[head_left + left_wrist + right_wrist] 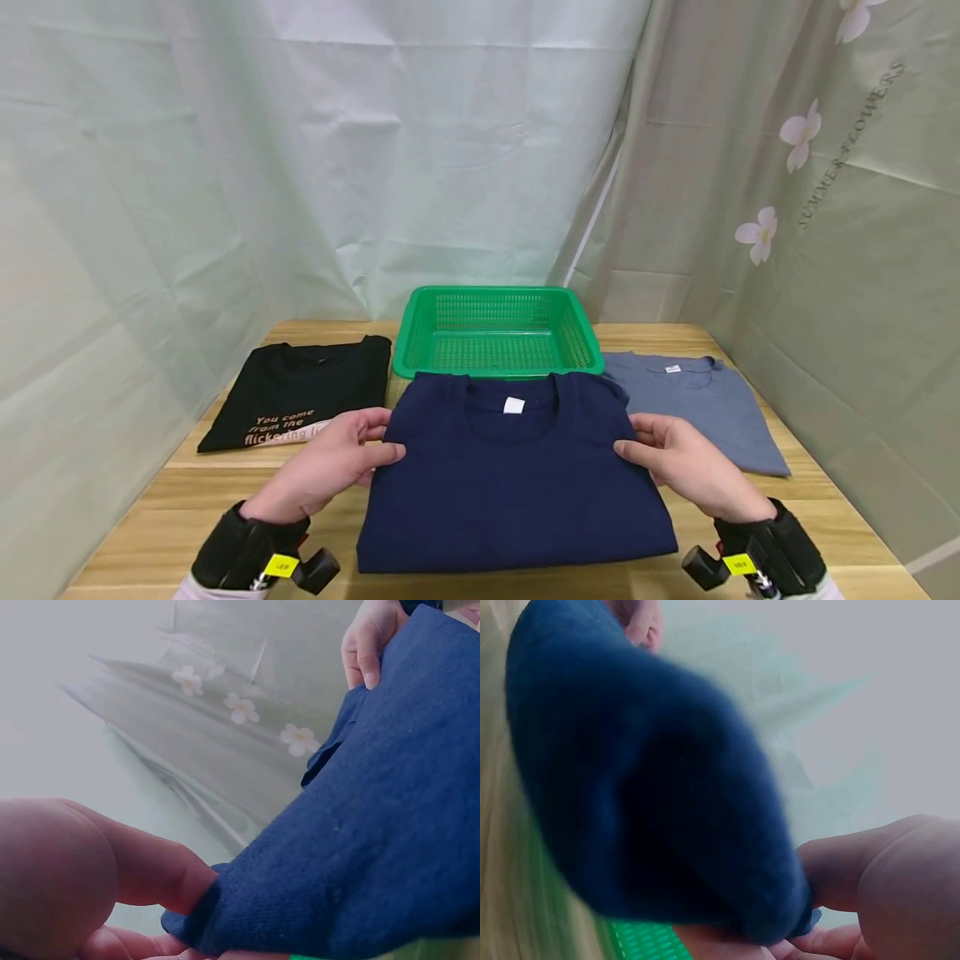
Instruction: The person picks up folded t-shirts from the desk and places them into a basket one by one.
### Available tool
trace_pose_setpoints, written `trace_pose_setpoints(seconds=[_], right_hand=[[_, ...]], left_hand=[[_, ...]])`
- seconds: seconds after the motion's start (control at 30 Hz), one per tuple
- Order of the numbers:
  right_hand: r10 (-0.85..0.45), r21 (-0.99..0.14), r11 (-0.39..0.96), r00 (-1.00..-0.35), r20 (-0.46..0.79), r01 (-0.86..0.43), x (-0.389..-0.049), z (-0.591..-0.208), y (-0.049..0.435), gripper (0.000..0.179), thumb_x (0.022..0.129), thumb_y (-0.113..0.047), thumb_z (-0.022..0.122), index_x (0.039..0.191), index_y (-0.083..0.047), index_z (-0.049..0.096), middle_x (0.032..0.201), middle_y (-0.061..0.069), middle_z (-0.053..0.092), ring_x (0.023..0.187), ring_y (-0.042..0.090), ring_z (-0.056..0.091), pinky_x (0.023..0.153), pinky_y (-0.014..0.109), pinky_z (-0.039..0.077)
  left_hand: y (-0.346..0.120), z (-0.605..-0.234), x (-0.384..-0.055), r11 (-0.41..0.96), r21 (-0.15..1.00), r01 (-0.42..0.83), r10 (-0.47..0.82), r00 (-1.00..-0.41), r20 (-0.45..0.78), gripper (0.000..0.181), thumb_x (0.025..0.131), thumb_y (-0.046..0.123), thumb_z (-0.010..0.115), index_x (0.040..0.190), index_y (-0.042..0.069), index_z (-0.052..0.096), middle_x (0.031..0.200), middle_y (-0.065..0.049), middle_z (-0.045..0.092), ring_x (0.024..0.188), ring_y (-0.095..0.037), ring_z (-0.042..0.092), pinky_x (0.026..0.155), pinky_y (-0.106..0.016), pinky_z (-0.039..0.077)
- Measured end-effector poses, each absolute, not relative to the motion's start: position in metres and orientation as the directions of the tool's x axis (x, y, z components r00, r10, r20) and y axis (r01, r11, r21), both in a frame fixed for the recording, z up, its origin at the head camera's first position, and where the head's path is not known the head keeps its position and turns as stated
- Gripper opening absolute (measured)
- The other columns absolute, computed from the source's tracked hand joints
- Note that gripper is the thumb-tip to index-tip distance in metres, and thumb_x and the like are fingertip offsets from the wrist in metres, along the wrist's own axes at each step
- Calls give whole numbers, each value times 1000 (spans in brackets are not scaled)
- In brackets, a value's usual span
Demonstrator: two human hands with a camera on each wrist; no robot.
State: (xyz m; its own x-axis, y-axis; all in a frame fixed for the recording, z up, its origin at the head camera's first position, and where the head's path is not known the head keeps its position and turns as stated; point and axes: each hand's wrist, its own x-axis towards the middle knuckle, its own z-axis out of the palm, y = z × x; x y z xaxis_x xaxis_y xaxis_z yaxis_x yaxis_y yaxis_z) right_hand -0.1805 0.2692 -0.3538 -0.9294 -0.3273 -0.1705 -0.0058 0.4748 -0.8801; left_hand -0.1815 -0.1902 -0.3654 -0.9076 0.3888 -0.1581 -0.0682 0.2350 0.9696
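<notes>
A folded navy T-shirt (517, 492) with a white neck label is held by both hands in front of the green basket. My left hand (337, 458) pinches its left edge, thumb on top and fingers beneath. On the opposite edge my right hand (682, 462) grips in the same way. The left wrist view has the left thumb pressed on the navy cloth (360, 825) near a corner. From the right wrist, the shirt's folded side (645, 787) shows as a thick rounded bend, with the right fingers tucked under it.
Behind the shirt stands a green plastic basket (405, 333) with perforated walls. A folded black T-shirt (315, 383) with printed lettering lies at the left, a folded grey-blue T-shirt (705, 408) at the right. The wooden table (180, 517) is enclosed by curtains (450, 150).
</notes>
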Motion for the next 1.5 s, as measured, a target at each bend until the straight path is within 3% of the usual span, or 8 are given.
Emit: trace_pose_setpoints(seconds=[0.27,0.43,0.6,0.7,0.97,1.1,1.3,1.5], right_hand=[[-364,-899,436,-921,-138,-37,-186,-345,267,62,111,-24,66,160,9,46,130,13,77,94,16,74,81,29,63],[-341,-888,456,-933,-118,-54,-191,-343,265,58,111,-24,66,157,6,51,122,10,78,85,15,69,74,26,58],[-339,-899,436,-934,-110,-52,-196,-340,264,50,111,-23,67,152,5,56,87,-1,66,60,10,48,64,24,50],[-343,-908,415,-933,-110,-46,-201,-338,263,47,111,-22,66,149,5,57,82,-2,62,56,9,41,64,23,52],[-324,-876,467,-945,-43,-120,-216,-334,261,40,111,-20,66,142,4,64,101,5,73,67,11,55,68,24,49],[-325,-876,464,-945,-30,-131,-225,-332,258,35,111,-20,65,136,4,66,97,3,72,73,13,59,70,25,49],[-330,-883,444,-944,-2,-153,-240,-331,254,27,111,-18,64,122,7,67,83,-1,61,69,11,56,66,24,45],[-305,-895,430,-952,-17,-122,-256,-330,251,36,113,-18,60,138,7,66,111,6,79,90,11,74,82,25,60]], left_hand=[[-191,-351,-182,292,955,-52,335,-930,-153,76,104,13,74,164,-12,34,148,-26,67,112,-21,76,87,-35,66],[-192,-348,-186,316,948,-27,329,-935,-136,75,104,14,73,164,-11,35,148,-25,66,111,-20,74,86,-32,65],[-192,-343,-191,328,945,-11,328,-936,-125,72,105,15,72,164,-9,38,149,-25,66,113,-21,75,91,-35,66],[-190,-340,-195,335,942,-4,322,-940,-118,71,105,15,73,163,-8,39,148,-24,67,111,-20,76,91,-34,66],[-188,-332,-208,353,935,31,314,-945,-87,65,106,14,71,161,-8,43,146,-26,67,112,-23,74,91,-35,65],[-187,-329,-215,370,929,21,301,-949,-98,67,107,14,69,163,-7,39,152,-27,63,117,-25,75,99,-41,65],[-186,-325,-230,384,923,37,288,-954,-81,59,108,12,67,160,-6,46,145,-26,67,101,-20,76,89,-37,67],[-184,-322,-246,374,927,29,291,-953,-88,55,108,11,64,157,-6,48,145,-25,67,100,-18,76,89,-34,66]])
